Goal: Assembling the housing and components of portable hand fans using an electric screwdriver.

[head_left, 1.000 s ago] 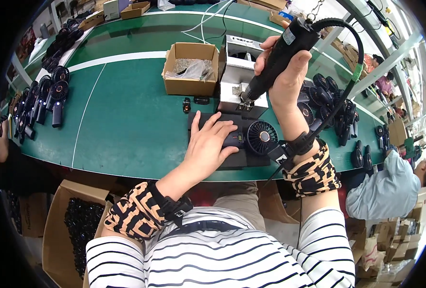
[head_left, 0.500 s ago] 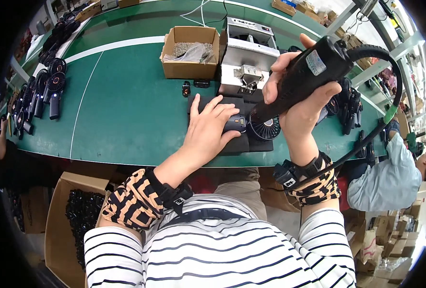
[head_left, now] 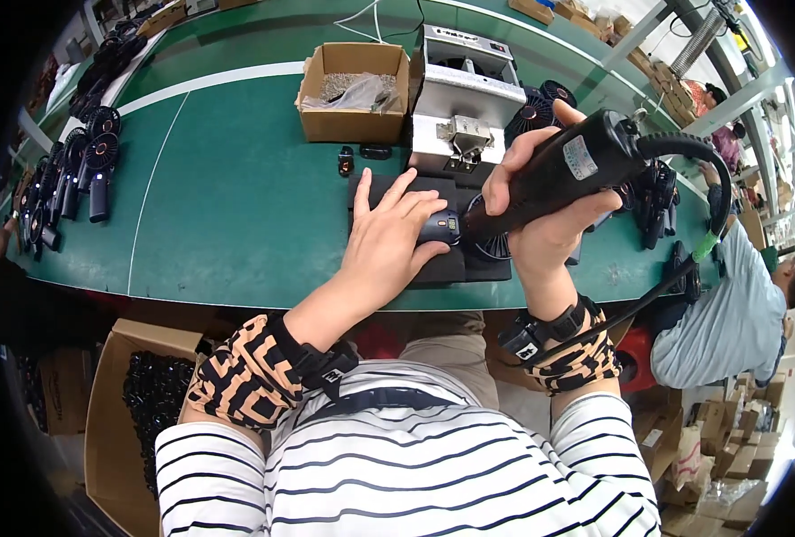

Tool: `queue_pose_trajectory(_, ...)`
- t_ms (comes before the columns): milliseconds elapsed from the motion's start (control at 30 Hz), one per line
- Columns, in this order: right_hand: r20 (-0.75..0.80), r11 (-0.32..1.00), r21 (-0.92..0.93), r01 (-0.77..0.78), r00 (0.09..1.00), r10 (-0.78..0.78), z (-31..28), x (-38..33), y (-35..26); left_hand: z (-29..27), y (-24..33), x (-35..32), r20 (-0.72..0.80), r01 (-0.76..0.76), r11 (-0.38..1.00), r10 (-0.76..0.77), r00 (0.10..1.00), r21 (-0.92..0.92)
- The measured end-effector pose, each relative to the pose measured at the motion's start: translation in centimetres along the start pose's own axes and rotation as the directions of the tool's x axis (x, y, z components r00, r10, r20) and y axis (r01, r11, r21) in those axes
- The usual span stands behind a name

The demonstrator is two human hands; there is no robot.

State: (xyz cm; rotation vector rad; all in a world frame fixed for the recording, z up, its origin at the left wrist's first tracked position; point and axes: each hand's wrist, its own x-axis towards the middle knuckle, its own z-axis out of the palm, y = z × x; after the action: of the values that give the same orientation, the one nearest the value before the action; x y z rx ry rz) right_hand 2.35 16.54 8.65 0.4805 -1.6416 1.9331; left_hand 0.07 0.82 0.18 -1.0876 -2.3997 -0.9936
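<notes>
Two hands meet at one spot on the green worktop, which is smooth, matte and crossed by white lines. On it lies a flat black mat, and behind that stand a grey metal machine and an open cardboard box. My right hand is wrapped tight round a black electric screwdriver, a long hard cylinder whose axis slants from upper right down to lower left, tip aimed at the small fan on the mat. My left hand lies flat with fingers spread, pressing the fan's dark glossy handle; it is the nearer hand, touching the piece. The fan's round ribbed grille peeps out just beside the tool tip. A thick cable loops away right.
</notes>
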Motion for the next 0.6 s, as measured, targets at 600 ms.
queue_pose_trajectory(600,0.091,1.000,-0.014,-0.009,0.996,0.011,0.9,0.7,-2.2,-1.0,1.6,0.2,-0.026,0.009,0.997,-0.011,1.000,-0.074)
